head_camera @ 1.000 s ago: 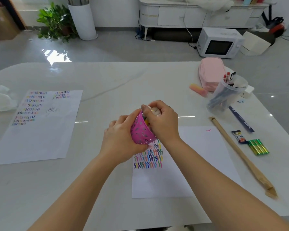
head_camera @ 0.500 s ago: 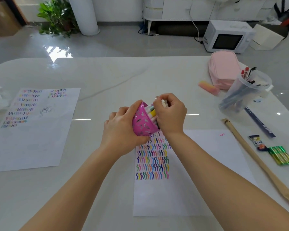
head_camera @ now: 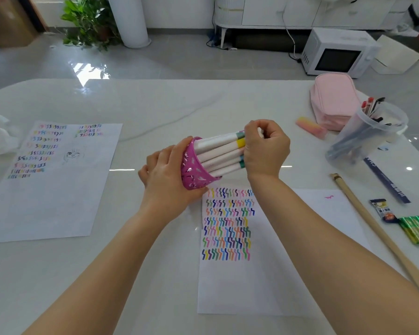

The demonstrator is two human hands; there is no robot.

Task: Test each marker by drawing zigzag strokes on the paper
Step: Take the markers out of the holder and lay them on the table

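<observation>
Since a moment ago my right hand has drawn away from the cup, so a long stretch of the white barrels of the markers now shows between my two hands where only their tips peeked out before. My right hand is clenched around the capped ends of the bundle, fingers curled over the top and thumb tucked under, with yellow and green bands showing just at its left edge. My left hand wraps the base of the pink perforated pen cup, thumb along its upper rim, holding it tipped on its side with the mouth facing my right hand; the markers' other ends sit inside it. Cup and bundle are off the table. Just below my hands, partly under my right wrist, lies the paper, its rows of coloured zigzag strokes starting right beneath the cup. Well off to the left of my left hand lies a second marked sheet. Beyond my right hand stand a clear plastic tub of pens and a pink pencil case.
</observation>
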